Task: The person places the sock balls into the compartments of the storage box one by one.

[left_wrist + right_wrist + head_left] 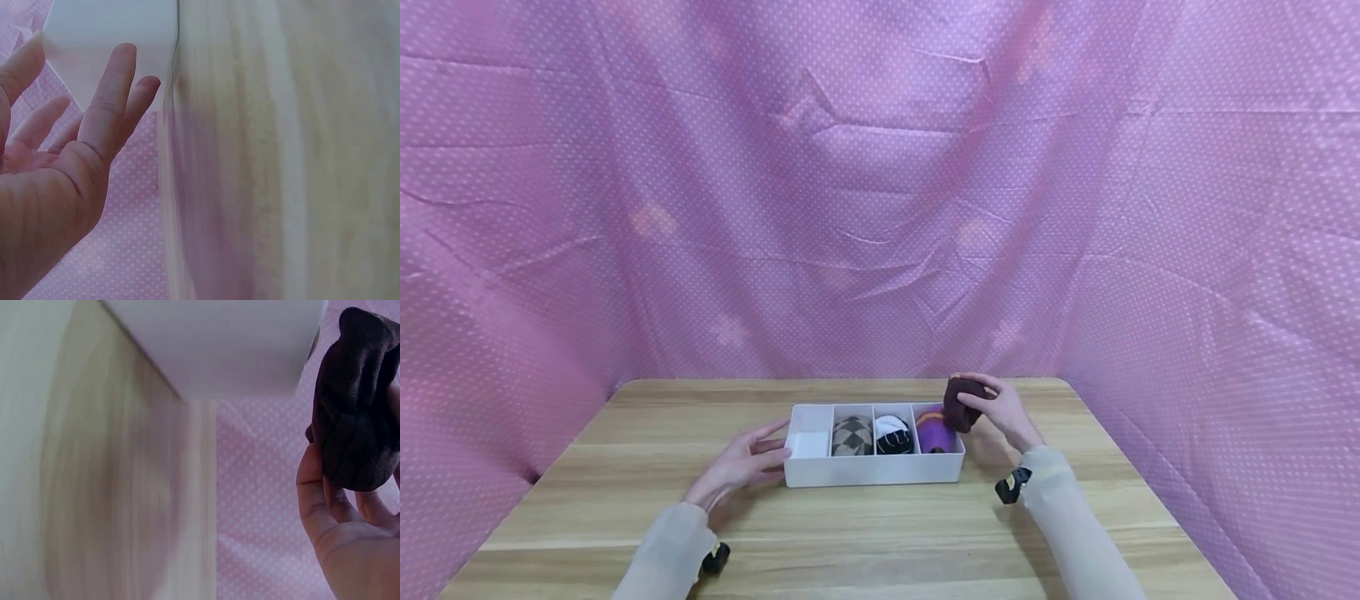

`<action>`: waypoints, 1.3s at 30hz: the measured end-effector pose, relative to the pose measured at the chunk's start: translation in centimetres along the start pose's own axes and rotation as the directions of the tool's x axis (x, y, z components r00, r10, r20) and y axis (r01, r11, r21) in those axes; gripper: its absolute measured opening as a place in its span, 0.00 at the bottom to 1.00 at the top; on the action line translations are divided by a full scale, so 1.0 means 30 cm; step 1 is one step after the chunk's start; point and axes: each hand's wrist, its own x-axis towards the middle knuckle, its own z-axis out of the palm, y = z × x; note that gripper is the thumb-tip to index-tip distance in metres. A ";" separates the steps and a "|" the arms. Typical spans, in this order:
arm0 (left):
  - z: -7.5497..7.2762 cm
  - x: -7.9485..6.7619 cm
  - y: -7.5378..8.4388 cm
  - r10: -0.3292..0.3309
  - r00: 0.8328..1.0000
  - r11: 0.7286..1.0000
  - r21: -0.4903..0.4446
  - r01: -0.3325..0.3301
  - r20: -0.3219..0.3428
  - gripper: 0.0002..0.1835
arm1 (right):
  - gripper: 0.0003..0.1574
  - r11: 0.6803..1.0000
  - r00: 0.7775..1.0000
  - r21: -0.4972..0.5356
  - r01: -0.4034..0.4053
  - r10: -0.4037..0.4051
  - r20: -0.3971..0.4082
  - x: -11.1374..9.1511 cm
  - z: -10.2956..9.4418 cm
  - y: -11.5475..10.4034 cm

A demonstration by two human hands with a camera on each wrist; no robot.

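A long white box [874, 473] with four compartments in a row stands on the table. Its leftmost compartment shows bare white floor; the others hold a grey-brown checked sock bundle [853, 435], a black-and-white one [893, 435] and a purple one [936, 433] with an orange band. My right hand [1000, 410] grips a rolled dark brown sock [356, 406] above the box's right end, beside the purple bundle. My left hand [741, 461] rests its extended fingers [107, 106] at the box's left end.
The wooden table [880, 542] reaches out on both sides of the box and in front of it. Pink dotted cloth [865, 208] hangs behind the table and along its sides. A small black device [1013, 485] is strapped at each wrist.
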 end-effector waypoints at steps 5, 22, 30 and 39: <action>-0.001 -0.002 0.006 0.011 1.000 1.000 -0.007 -0.011 0.015 0.40 | 0.32 1.000 1.000 0.001 0.022 -0.022 0.018 0.002 0.040 -0.017; 0.006 -0.016 0.010 -0.001 1.000 1.000 -0.003 0.001 -0.001 0.39 | 0.33 0.996 0.999 0.088 0.031 -0.032 0.007 0.007 0.141 -0.054; 0.012 -0.009 0.006 -0.011 1.000 1.000 0.015 0.011 -0.014 0.38 | 0.38 0.992 1.000 0.123 -0.015 0.011 0.029 0.012 0.196 -0.052; 0.008 -0.007 0.010 -0.016 1.000 1.000 0.000 0.016 -0.001 0.39 | 0.39 0.995 0.999 0.102 -0.016 0.012 0.042 0.015 0.255 -0.080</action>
